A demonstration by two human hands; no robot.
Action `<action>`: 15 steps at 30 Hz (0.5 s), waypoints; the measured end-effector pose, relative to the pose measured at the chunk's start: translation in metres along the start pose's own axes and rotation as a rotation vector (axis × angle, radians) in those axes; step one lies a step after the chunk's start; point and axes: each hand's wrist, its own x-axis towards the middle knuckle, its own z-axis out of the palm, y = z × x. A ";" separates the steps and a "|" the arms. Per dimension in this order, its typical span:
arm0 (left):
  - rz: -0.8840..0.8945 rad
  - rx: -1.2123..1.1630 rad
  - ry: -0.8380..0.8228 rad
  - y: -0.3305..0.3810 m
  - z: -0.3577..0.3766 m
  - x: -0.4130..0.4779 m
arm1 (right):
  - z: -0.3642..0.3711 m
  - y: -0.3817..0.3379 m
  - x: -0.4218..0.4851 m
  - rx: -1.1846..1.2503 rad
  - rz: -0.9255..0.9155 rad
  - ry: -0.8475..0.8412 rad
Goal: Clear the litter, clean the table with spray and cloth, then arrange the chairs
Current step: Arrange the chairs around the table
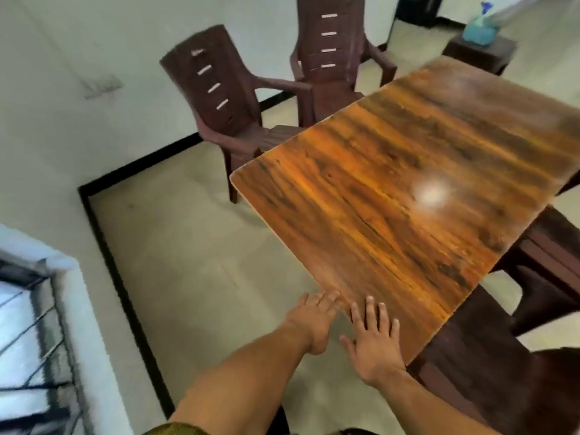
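Observation:
A glossy wooden table [408, 189] fills the right half of the head view, its top bare. My left hand [310, 318] reaches to the near corner, fingers straight and touching the edge. My right hand [373, 337] lies flat, fingers spread, on the same corner just to the right. Neither holds anything. Two brown plastic chairs stand at the table's far side, one [219, 105] to the left and one [332, 58] beside it. A blue spray bottle with a teal cloth [480, 26] sits on a small dark stool [480, 53] at the far right.
More dark brown plastic furniture [539, 277] stands under and beside the table's right side. A white wall runs along the left, with a barred window [34, 340] at the lower left. Pale tiled floor [194, 262] lies between the wall and the table.

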 end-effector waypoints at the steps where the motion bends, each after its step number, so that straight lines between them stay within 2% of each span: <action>1: 0.054 0.040 -0.018 -0.018 -0.002 0.001 | -0.002 -0.013 0.005 0.031 0.050 -0.002; 4: 0.144 0.089 -0.035 -0.079 -0.019 0.007 | -0.015 -0.065 0.029 0.118 0.154 -0.055; 8: 0.133 0.103 -0.085 -0.146 -0.051 0.015 | -0.038 -0.120 0.059 0.227 0.322 -0.118; 15: 0.139 0.135 -0.105 -0.279 -0.108 0.052 | -0.088 -0.211 0.162 0.279 0.291 -0.067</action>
